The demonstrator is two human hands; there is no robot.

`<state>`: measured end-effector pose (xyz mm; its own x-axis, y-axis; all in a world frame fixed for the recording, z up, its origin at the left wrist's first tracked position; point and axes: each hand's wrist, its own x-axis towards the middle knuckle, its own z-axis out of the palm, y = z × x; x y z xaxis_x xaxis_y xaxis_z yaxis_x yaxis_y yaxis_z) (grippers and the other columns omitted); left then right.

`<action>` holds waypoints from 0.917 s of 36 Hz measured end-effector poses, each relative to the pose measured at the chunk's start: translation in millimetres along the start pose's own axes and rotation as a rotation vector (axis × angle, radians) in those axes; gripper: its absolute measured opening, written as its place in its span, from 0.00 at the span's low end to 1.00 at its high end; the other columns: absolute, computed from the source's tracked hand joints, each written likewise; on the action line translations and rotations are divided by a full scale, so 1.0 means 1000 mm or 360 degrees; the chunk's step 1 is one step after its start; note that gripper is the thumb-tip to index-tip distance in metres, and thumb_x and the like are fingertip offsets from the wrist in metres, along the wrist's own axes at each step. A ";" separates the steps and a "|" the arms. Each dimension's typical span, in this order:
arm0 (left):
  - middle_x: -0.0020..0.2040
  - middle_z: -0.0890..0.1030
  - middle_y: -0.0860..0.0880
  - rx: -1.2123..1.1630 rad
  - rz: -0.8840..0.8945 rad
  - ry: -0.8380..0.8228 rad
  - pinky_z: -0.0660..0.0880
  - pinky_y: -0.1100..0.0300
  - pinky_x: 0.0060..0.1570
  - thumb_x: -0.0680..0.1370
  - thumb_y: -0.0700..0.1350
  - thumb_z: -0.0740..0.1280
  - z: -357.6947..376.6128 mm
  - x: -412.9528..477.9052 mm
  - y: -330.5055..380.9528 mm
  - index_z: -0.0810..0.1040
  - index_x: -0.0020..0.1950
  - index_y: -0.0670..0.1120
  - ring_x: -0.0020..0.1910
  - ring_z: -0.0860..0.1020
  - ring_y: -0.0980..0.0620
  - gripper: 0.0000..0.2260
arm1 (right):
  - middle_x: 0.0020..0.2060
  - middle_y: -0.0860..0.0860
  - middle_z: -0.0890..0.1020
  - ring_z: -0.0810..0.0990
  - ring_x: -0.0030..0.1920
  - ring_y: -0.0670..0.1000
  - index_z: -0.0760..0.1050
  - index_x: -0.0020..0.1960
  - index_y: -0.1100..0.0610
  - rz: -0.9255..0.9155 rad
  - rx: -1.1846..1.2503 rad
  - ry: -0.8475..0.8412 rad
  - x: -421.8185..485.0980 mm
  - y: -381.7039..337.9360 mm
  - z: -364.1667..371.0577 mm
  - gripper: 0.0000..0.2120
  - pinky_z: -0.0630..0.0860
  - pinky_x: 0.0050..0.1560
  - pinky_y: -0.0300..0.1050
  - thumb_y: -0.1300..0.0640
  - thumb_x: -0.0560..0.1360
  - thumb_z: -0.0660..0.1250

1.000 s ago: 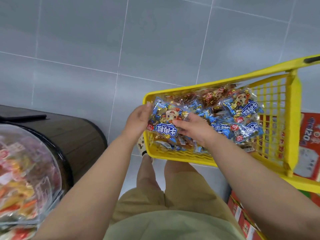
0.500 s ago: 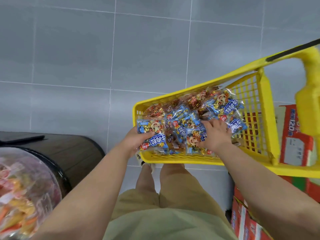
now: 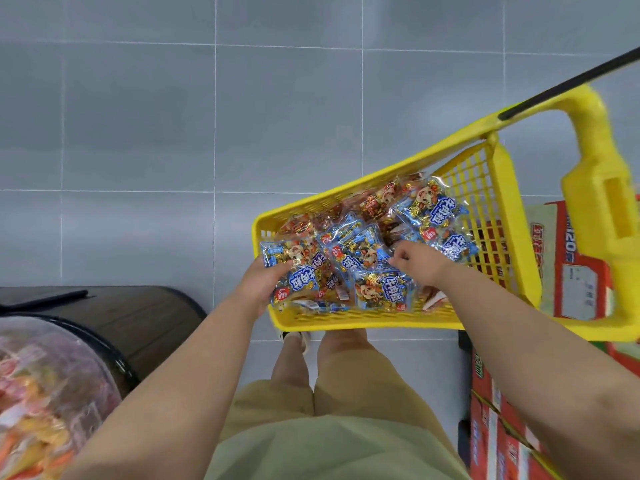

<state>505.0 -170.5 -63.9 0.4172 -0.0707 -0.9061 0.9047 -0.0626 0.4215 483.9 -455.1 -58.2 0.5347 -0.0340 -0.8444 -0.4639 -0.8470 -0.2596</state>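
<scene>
The right hand (image 3: 415,268) has let go of the blue snack packet (image 3: 294,268) and moved deeper into the yellow basket (image 3: 363,322), where its curled fingers pinch a second packet (image 3: 367,261). The left hand (image 3: 258,289) grips the first packet at the basket's near-left corner, probably keeping it apart while the right sorts the pile.

A shop: a yellow shopping basket (image 3: 346,320) holds many identical snack packets (image 3: 433,209), beside stacked goods cartons (image 3: 502,445) and a barrel bin (image 3: 138,320) of wrapped sweets.
</scene>
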 end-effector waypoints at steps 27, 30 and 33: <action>0.37 0.84 0.53 0.0011 0.0293 -0.0165 0.65 0.66 0.20 0.72 0.37 0.72 0.017 -0.014 0.026 0.75 0.55 0.51 0.26 0.76 0.54 0.16 | 0.45 0.51 0.80 0.79 0.47 0.51 0.76 0.43 0.49 -0.0290 0.1447 0.0332 -0.021 -0.081 0.017 0.09 0.76 0.52 0.47 0.56 0.79 0.61; 0.35 0.83 0.51 -0.0004 0.0226 -0.0044 0.65 0.64 0.21 0.68 0.40 0.75 0.014 -0.010 0.022 0.74 0.60 0.47 0.23 0.72 0.54 0.22 | 0.55 0.49 0.79 0.77 0.54 0.49 0.76 0.53 0.49 -0.0242 0.1028 0.0122 -0.022 -0.050 0.023 0.08 0.73 0.53 0.42 0.58 0.78 0.61; 0.32 0.82 0.51 -0.0051 0.0195 0.0084 0.65 0.66 0.20 0.71 0.39 0.72 0.011 -0.006 0.013 0.74 0.63 0.44 0.21 0.72 0.56 0.20 | 0.63 0.50 0.75 0.74 0.61 0.49 0.72 0.65 0.51 -0.0256 0.0148 -0.0258 -0.022 -0.020 0.034 0.21 0.69 0.54 0.38 0.56 0.73 0.67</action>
<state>513.2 -182.0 -53.0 0.5281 -0.0236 -0.8489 0.8485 -0.0247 0.5285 457.3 -418.9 -49.9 0.4902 0.1890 -0.8508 -0.4489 -0.7820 -0.4324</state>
